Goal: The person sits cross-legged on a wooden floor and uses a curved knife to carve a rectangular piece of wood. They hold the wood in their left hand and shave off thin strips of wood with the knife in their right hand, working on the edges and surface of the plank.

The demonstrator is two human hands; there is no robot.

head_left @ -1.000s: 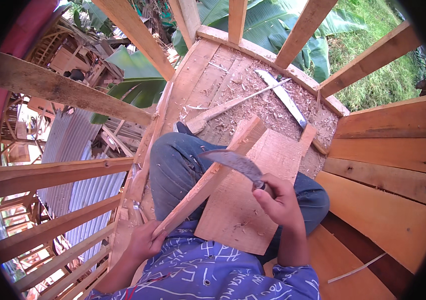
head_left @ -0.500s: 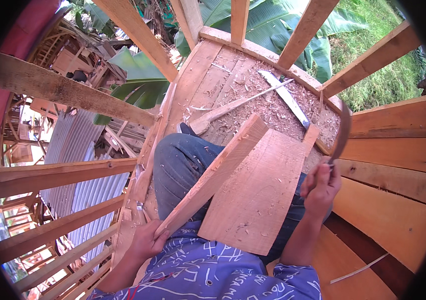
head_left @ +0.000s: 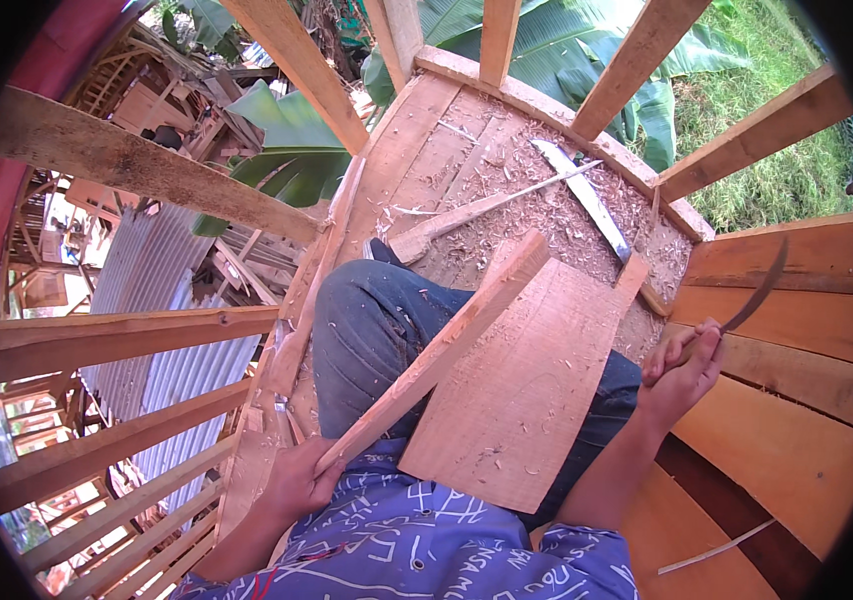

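My left hand [head_left: 305,478] is closed round the near end of a long squared piece of wood [head_left: 437,350], which slants up and away to the right. Under and beside it a wide flat board [head_left: 507,390] lies across my lap, dotted with shavings. My right hand [head_left: 682,368] grips the handle of a knife with a curved, dark blade [head_left: 762,288]. That blade points up and to the right, raised to the right of the board and apart from both pieces of wood.
A long blade [head_left: 587,200] and a tapered stick [head_left: 467,215] lie crossed on the shaving-strewn plank floor [head_left: 417,130]. Wooden railing posts [head_left: 637,70] surround me at the front and left. An orange-brown plank wall [head_left: 767,400] stands at the right, and banana leaves [head_left: 292,140] show outside.
My right hand has swung outward to the right and slightly down with the knife, whose blade now tilts more to the right. My left hand still holds the piece of wood in nearly the same place.
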